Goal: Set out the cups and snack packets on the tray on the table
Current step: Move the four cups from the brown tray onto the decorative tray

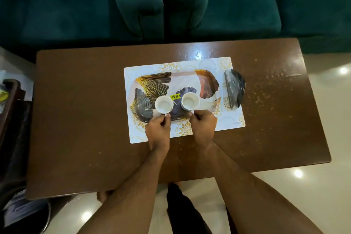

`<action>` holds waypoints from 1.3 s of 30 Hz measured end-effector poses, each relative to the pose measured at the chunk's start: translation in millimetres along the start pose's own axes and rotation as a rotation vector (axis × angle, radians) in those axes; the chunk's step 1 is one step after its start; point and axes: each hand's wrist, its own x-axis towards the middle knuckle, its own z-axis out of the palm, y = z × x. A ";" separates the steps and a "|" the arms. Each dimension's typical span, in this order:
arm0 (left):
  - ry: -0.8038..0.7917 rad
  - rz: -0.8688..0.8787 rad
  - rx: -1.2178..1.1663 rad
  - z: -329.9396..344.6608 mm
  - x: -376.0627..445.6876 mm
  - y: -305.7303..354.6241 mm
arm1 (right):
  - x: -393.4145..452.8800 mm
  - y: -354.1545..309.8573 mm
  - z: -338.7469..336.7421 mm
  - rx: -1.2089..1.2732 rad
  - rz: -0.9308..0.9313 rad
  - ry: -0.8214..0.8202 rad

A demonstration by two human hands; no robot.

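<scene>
Both forearms stretched up from the bottom of the frame over the brown counter (79, 119). Left hand (158, 126) pinched on the handle of the left cup (164, 104), right hand (204, 124) likewise on the right cup (190, 101). Both cups upright on the tray (152, 83), mid-frame, just above the fingers.

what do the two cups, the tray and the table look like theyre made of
The two cups look like glazed white ceramic: smooth, opaque, thick rims. The tray is probably glossy melamine or plastic, with a printed leaf pattern, a soft sheen and a price sticker. The table looks like varnished wood or brown laminate, since it mirrors the ceiling lights; which one is unclear.
</scene>
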 end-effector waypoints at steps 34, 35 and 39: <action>0.060 -0.057 -0.251 -25.1 -1.9 -30.0 | -41.6 1.8 25.2 0.025 -0.203 0.334; 0.054 -0.042 -0.233 -30.7 -1.5 -32.8 | -46.7 -1.0 28.3 0.006 -0.251 0.355; 0.026 0.071 -0.064 -64.5 5.1 -52.8 | -73.9 -18.5 52.9 -0.089 -0.481 0.299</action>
